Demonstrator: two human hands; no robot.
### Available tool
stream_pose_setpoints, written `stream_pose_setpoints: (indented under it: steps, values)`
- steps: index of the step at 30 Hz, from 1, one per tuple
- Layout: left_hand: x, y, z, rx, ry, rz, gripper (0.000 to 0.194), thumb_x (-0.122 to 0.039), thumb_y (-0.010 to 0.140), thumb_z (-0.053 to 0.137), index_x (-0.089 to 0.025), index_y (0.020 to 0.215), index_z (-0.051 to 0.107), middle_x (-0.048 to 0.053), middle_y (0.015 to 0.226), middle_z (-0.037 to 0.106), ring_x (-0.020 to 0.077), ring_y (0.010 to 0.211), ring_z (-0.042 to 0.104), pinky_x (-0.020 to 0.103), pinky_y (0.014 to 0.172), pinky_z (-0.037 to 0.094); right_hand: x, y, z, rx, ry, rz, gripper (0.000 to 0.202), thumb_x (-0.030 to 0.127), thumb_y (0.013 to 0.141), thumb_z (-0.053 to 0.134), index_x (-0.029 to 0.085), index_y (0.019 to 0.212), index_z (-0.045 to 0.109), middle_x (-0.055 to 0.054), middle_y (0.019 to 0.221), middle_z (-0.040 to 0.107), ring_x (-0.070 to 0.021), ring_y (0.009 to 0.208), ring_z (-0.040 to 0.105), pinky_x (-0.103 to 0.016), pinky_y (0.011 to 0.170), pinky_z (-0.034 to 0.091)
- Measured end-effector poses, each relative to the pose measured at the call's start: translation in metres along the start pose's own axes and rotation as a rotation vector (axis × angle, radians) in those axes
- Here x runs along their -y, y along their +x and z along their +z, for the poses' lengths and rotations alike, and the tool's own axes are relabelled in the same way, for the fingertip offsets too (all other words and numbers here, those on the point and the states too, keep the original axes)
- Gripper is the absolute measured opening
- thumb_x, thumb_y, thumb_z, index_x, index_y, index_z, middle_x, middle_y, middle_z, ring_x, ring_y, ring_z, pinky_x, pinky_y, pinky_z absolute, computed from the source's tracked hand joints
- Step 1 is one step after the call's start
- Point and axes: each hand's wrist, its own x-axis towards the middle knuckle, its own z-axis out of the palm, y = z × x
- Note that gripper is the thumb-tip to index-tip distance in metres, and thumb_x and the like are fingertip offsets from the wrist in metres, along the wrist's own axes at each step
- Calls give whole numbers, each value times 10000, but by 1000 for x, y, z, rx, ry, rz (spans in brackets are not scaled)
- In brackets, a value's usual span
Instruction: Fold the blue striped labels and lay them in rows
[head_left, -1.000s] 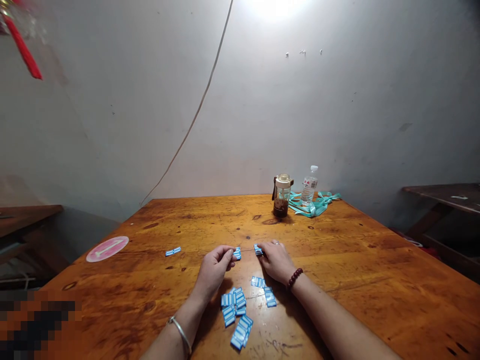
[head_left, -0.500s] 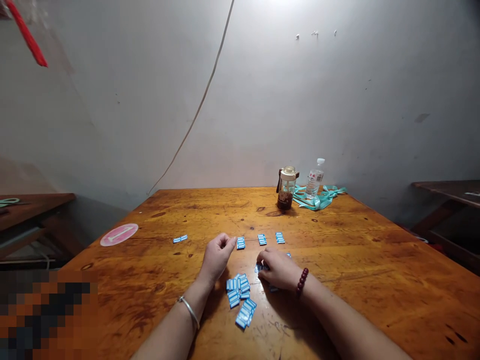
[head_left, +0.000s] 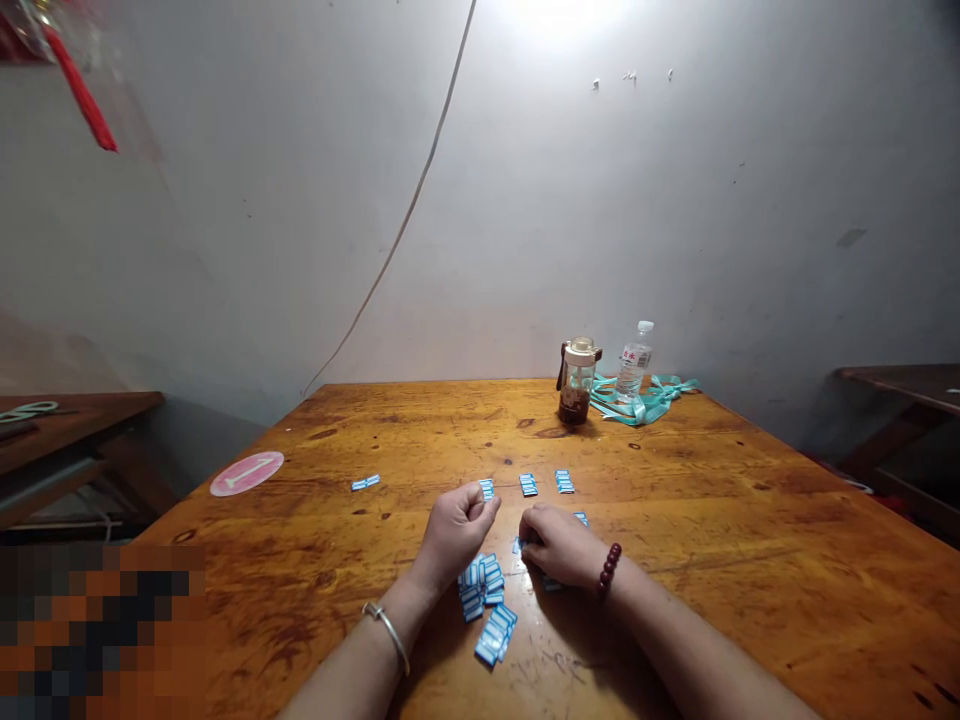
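Note:
My left hand (head_left: 459, 533) is closed, thumb against curled fingers, just in front of a small stack of flat blue-and-white pieces (head_left: 487, 489); whatever it may hold is hidden. My right hand (head_left: 561, 547) has its fingers bent down onto a flat blue-and-white piece (head_left: 517, 546), whose edge shows at the fingertips. Below and between the hands lies a loose pile of the same pieces (head_left: 482, 582), with an overlapping group (head_left: 496, 634) nearer me. Two more stacks, the middle one (head_left: 529, 485) and the right one (head_left: 564, 482), lie beyond my right hand.
A short pair of pieces (head_left: 366, 483) lies to the left on the wooden table (head_left: 315, 560), near a pink round sign (head_left: 247, 474). At the back right stand a lidded cup with dark contents (head_left: 576, 385) and a plastic bottle (head_left: 636, 362) among turquoise ribbons (head_left: 651, 402).
My left hand has moved right and slightly toward me, now partly covering the nearest stack. My right hand stays over its piece, covering more of it. The whole view has shifted slightly.

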Motion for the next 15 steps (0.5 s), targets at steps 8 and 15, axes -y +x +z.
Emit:
stream_pose_setpoints:
  steps: [8, 15]
  values:
    - [-2, -5, 4, 74, 114, 74, 317, -231, 747, 410, -183, 503, 214, -65, 480, 221, 66, 455, 232, 204, 454, 187, 4, -2, -5, 9, 18, -19, 212, 185, 688, 485, 212, 875, 580, -32, 851, 543, -146, 748, 497, -221, 632, 323]
    - [-7, -9, 6, 106, 125, 87, 341, -282, 752, 431, -182, 493, 234, -63, 467, 234, 70, 448, 231, 215, 451, 174, 3, -2, -2, 22, 31, -34, 164, 146, 685, 482, 188, 803, 588, -31, 830, 541, -144, 754, 501, -218, 642, 333]
